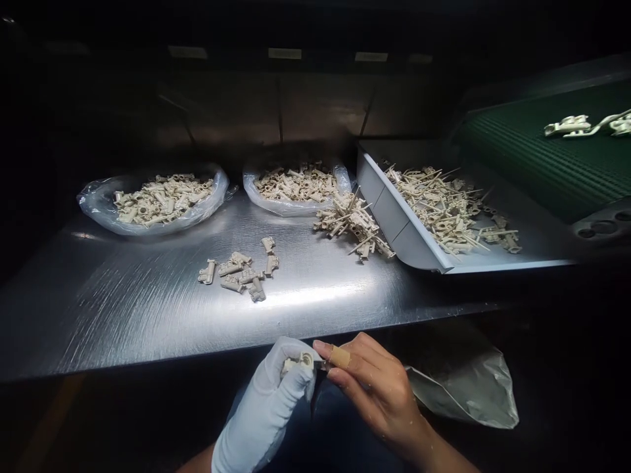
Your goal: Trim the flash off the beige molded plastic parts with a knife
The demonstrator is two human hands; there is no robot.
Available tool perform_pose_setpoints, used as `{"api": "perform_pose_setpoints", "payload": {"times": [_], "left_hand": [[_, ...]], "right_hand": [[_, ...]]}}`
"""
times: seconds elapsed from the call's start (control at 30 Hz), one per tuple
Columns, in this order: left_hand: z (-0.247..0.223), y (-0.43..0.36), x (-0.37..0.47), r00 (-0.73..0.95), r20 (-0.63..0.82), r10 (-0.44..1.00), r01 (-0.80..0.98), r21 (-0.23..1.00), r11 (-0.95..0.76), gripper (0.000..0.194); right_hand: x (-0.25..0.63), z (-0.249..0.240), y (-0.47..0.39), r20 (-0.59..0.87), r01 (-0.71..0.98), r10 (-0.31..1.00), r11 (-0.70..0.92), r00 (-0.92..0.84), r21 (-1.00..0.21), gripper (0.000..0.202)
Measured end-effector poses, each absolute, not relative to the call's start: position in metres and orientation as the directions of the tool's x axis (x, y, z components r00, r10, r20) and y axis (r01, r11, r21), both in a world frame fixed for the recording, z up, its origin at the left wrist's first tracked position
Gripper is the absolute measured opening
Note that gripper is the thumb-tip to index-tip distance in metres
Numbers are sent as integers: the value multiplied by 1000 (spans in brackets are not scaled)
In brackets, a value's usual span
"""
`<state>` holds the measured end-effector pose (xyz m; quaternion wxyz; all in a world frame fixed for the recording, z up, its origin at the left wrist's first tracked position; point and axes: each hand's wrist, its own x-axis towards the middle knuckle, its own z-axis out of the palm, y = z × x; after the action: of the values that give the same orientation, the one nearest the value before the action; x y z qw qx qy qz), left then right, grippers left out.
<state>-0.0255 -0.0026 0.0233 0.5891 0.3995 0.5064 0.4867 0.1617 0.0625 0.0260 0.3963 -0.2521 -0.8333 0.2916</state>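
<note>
My left hand [276,387], in a white glove, pinches a small beige plastic part [298,362] just below the table's front edge. The part's round opening faces up. My right hand [377,387] is bare, with a tan bandage [340,357] on one finger. Between its thumb and fingers it grips a small thin blade-like tool [320,365], whose tip meets the part; most of the tool is hidden. Beyond the hands, several loose beige parts [241,270] lie on the metal table [162,322].
Two plastic-lined containers [217,197], [296,211] hold beige parts. A heap of parts with sprues [357,226] lies beside a grey tray [404,220] of more. A green conveyor [537,151] carries pieces at right. A plastic bag [468,387] hangs below the table.
</note>
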Motion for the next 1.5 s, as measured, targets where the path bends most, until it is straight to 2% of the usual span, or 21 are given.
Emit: {"api": "perform_pose_setpoints", "payload": {"times": [0.13, 0.3, 0.43, 0.53, 0.63, 0.8, 1.0, 1.3, 1.5], "left_hand": [[21, -6, -29, 40, -232, 972, -150, 960, 235, 36], [20, -8, -33, 85, -257, 963, -91, 960, 264, 35], [21, -6, -34, 80, -173, 982, 43, 985, 170, 38], [21, -6, -33, 71, -85, 994, 150, 986, 73, 37], [20, -6, -32, 78, -131, 988, 63, 990, 127, 37], [22, -6, -30, 83, -185, 979, -107, 975, 194, 36], [25, -6, -32, 114, -227, 967, -60, 970, 235, 40], [27, -2, -31, 105, -181, 978, 33, 983, 179, 38], [21, -6, -27, 6, -52, 999, 232, 972, 49, 33]], "right_hand": [[159, 24, 60, 524, 190, 708, 663, -473, -724, 21], [157, 21, 54, 449, 185, 794, 555, -411, -811, 8], [158, 22, 54, 367, 184, 818, 483, -443, -856, 7], [161, 26, 56, 236, 197, 824, 381, -515, -903, 10], [164, 29, 58, 175, 206, 830, 326, -530, -923, 10], [166, 27, 62, 232, 174, 832, 361, -504, -916, 9], [174, 31, 76, 91, 138, 754, 235, -651, -962, 16], [173, 38, 73, 188, 244, 780, 399, -596, -884, 15], [171, 30, 66, 253, 271, 800, 452, -544, -850, 14]]}}
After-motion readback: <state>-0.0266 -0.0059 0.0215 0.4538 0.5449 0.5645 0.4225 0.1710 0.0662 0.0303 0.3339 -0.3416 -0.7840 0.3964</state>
